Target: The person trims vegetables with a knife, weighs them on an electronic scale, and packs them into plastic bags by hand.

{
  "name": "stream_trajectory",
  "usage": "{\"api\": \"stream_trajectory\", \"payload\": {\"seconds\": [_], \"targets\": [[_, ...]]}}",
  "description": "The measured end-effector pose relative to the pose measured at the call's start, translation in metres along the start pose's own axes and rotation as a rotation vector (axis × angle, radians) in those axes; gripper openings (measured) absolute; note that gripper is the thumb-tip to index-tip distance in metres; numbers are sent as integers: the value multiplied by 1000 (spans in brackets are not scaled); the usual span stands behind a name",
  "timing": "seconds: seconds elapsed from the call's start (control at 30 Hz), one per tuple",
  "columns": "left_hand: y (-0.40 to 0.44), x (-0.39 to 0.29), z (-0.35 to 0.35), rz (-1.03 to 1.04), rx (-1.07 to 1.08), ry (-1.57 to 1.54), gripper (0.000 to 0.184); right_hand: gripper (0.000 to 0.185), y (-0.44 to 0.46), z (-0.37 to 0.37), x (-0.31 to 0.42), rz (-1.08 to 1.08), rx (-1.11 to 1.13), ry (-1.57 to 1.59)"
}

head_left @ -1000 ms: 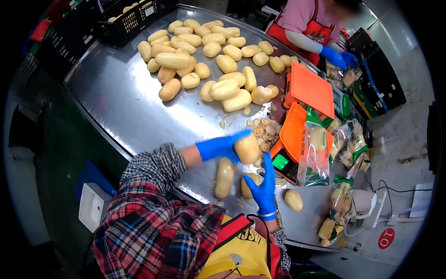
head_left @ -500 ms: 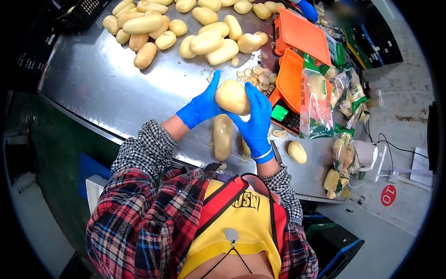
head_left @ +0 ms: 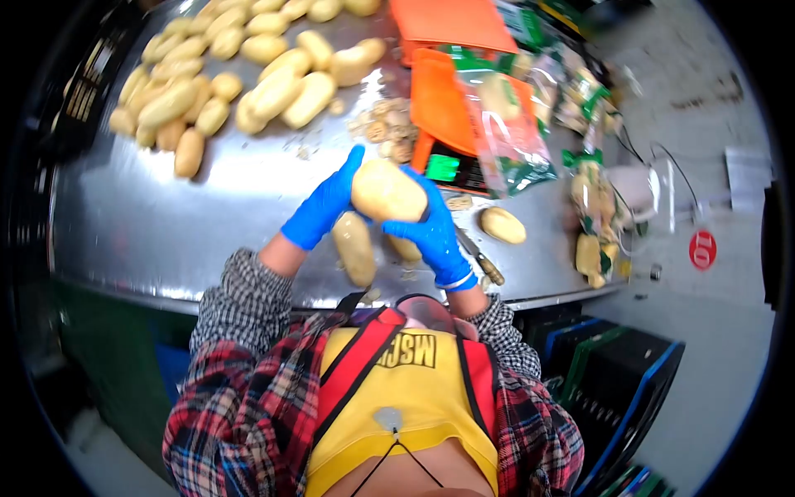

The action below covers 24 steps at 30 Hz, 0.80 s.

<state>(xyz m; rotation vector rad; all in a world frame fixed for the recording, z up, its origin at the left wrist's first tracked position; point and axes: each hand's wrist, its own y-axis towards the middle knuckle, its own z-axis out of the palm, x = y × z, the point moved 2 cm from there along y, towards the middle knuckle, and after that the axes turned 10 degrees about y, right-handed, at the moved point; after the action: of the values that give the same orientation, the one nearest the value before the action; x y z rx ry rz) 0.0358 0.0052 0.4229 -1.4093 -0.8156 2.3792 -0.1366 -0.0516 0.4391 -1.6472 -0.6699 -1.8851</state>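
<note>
Between my two blue-gloved hands is a thick, peeled lotus root [head_left: 387, 190], raised over the metal table. My left hand [head_left: 330, 203] presses against its left end, while my right hand [head_left: 437, 240] is wrapped round its right side with the thumb underneath. Below the hands, a long lotus root segment [head_left: 354, 250] lies on the table. Another piece [head_left: 406, 247] is partly hidden behind my right hand. A knife [head_left: 490, 268] rests just right of my right wrist, and a short lotus root [head_left: 503, 224] lies beyond it.
A pile of lotus roots [head_left: 178, 99] covers the back left of the metal table [head_left: 124, 224]. Cut slices [head_left: 385, 128] lie beside an orange scale [head_left: 443, 103]. A plastic bag [head_left: 505, 124] leans on the scale; filled bags [head_left: 590, 207] line the right edge. Black crates [head_left: 613, 381] stand below.
The camera view has turned and shifted, so the table's contents appear farther left. The held lotus root has tilted, its right end lower, and my right hand's thumb has moved beneath it.
</note>
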Motion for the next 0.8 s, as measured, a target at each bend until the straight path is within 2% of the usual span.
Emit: {"api": "stream_trajectory", "payload": {"seconds": [0.07,0.1,0.13,0.17,0.23,0.27,0.33,0.4,0.57,0.67,0.73,0.8], "targets": [[-2,-17,28,-126,-94,717,70,85,-29,-25,2,91,-88,254],[5,-8,35,143,-172,871,73,83,-44,-40,2,133,-160,364],[-2,-17,50,178,-112,711,75,82,-58,-51,1,183,-229,471],[2,-20,59,186,-79,688,76,78,-75,-67,5,229,-340,526],[22,-20,72,198,-3,666,77,75,-105,-110,-1,143,-465,601],[31,-18,83,150,32,685,77,60,-114,-128,-4,109,-602,668],[47,-10,116,46,107,725,78,58,-119,-163,-3,166,-754,588],[60,-5,146,29,148,810,81,57,-106,-179,-3,139,-752,571],[96,0,183,163,60,828,64,54,-48,-185,9,127,-648,531],[92,-8,183,272,95,720,54,54,-19,-180,14,70,-498,555],[81,-10,176,255,112,582,45,53,-4,-172,19,-25,-371,572],[75,-8,167,285,86,487,40,48,7,-158,22,-104,-347,430]]}}
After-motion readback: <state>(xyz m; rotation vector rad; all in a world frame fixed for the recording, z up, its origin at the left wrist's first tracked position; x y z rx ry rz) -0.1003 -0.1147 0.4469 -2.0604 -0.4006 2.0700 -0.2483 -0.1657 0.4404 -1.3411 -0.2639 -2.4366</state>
